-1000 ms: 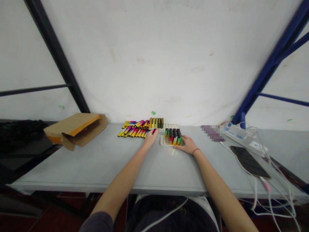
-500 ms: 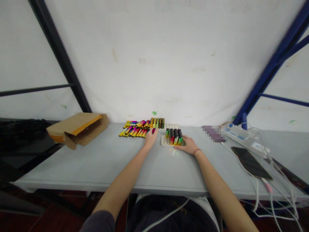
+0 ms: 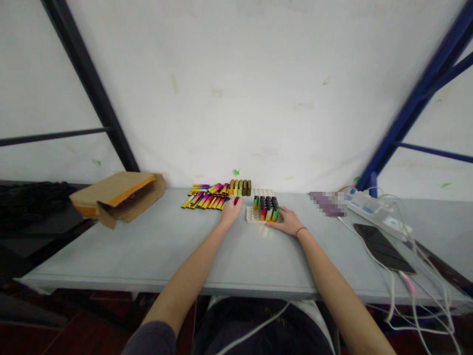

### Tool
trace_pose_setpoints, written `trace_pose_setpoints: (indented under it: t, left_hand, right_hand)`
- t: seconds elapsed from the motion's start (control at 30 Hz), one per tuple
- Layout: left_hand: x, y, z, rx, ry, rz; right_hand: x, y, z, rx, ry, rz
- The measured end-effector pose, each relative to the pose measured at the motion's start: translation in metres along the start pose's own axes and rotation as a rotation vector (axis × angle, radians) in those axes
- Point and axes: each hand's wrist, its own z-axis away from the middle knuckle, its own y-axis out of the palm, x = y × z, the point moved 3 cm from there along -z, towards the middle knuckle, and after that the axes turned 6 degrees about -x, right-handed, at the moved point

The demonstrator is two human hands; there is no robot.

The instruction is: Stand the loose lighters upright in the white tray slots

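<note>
My left hand [image 3: 231,212] is closed round a small tube [image 3: 236,200] whose magenta end pokes out at the fingertips. Just right of it is a white tray [image 3: 253,215] with rows of round holes. Slim tubes with dark tops [image 3: 269,207], coloured red, green, yellow and white, stand upright over its right part; the holes on its left part show bare. My right hand [image 3: 289,222] grips the tray's right front corner, thumb along the front, fingers at the side. Left of my left hand lies a pile of yellow-to-magenta tubes [image 3: 205,199].
Behind are upright gold and olive tubes [image 3: 240,188] and a second white tray [image 3: 263,192] against the wall. An open cardboard box [image 3: 118,195] lies at left. At right are a phone [image 3: 384,249], a power strip [image 3: 377,212], a blurred-out item [image 3: 328,204] and white cables.
Almost nothing differs. Both hands keep their places and holds; the whole view has shifted very slightly.
</note>
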Motion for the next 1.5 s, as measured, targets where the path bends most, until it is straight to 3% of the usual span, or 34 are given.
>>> trace_pose_setpoints:
  t: [0.43,0.67,0.87,1.03,1.2,1.5]
  left_hand:
    - [0.006,0.0,0.001,-0.073,0.037,0.028]
    - [0.011,0.008,-0.003,0.009,0.195,0.064]
    - [0.011,0.006,-0.012,-0.164,0.447,0.047]
    - [0.003,0.002,-0.011,-0.018,0.517,0.107]
    - [-0.002,0.006,-0.007,0.159,0.461,0.353]
    - [-0.001,0.014,-0.003,0.176,0.447,0.38]
  right_hand:
    - [0.002,0.0,0.0,-0.005,0.002,0.002]
    - [0.002,0.0,0.0,-0.005,0.005,-0.003]
    - [0.0,0.001,0.0,-0.019,-0.006,-0.006]
    - [-0.001,0.002,-0.001,-0.015,-0.001,-0.017]
    - [-0.001,0.002,-0.001,-0.008,0.008,-0.006]
    - [0.0,0.001,-0.001,-0.012,0.012,-0.003]
